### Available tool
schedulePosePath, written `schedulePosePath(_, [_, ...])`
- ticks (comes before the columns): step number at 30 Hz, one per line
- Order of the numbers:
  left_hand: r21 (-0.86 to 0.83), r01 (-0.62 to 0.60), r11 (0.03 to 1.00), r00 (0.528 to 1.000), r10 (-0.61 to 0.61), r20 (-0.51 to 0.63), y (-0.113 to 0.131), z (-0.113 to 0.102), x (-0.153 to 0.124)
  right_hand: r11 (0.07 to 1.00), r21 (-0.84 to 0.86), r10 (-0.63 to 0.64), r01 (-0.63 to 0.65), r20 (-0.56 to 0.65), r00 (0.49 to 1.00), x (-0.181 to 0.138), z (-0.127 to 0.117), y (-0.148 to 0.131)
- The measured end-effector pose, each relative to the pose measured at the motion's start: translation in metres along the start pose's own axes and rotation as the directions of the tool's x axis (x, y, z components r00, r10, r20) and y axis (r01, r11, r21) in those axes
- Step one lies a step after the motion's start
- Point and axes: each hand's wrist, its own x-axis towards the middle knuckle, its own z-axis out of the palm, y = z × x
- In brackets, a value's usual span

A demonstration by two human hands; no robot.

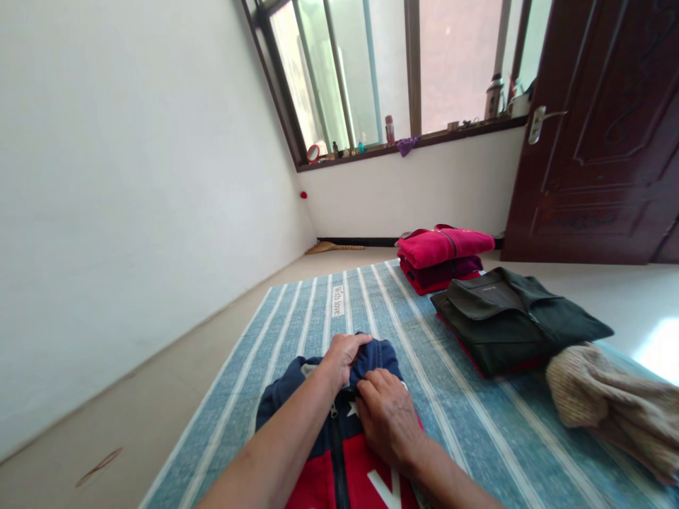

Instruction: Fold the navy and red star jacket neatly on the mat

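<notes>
A navy and red zip jacket (297, 403) lies on the blue striped sheet (450, 396) right in front of me. My left hand (344, 355) is closed on the navy collar or hood at the jacket's top end. Just beside it, my right hand (386, 410) presses on the jacket's chest with fingers curled onto the same navy fabric. Both forearms reach in from the bottom edge and hide part of the zip.
A folded dark green jacket (517, 322) lies to the right, with a beige knit garment (610, 403) near it. A folded pink and maroon stack (443, 256) sits farther back. Beyond are a windowsill with bottles, a dark wooden door (599, 141) and a white wall at left.
</notes>
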Motion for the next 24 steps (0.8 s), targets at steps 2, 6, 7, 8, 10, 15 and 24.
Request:
schedulePosePath(2, [-0.045, -0.008, 0.999, 1.0, 0.007, -0.012, -0.002, 0.001, 0.001, 1.0, -0.01, 0.0, 0.0, 0.003, 1.0, -0.001, 0.001, 0.0])
schedulePosePath(6, [-0.103, -0.078, 0.992, 0.995, 0.072, -0.068, -0.009, 0.0, -0.001, 1.0, 0.008, -0.013, 0.013, -0.008, 1.0, -0.002, 0.004, 0.001])
schedulePosePath(7, [-0.113, -0.106, 0.988, 0.992, 0.096, -0.085, -0.011, 0.0, -0.002, 1.0, 0.026, -0.013, 0.014, -0.011, 1.0, -0.003, 0.004, 0.002])
schedulePosePath(8, [-0.124, -0.132, 0.984, 0.988, 0.12, -0.1, -0.013, 0.001, -0.003, 0.999, 0.048, -0.011, 0.012, -0.013, 1.0, -0.003, 0.004, 0.003])
schedulePosePath(10, [-0.144, -0.168, 0.975, 0.982, 0.153, -0.114, -0.016, 0.001, -0.005, 0.995, 0.1, -0.004, 0.006, -0.014, 1.0, -0.003, 0.003, 0.004])
schedulePosePath(15, [-0.172, -0.192, 0.966, 0.981, 0.187, -0.047, -0.016, 0.0, -0.009, 0.961, 0.273, 0.039, -0.033, -0.018, 0.999, 0.003, -0.002, 0.013])
schedulePosePath(24, [-0.167, -0.222, 0.961, 0.974, 0.225, 0.003, -0.02, -0.006, 0.0, 0.974, 0.215, 0.074, -0.072, -0.001, 0.997, 0.015, -0.004, 0.023])
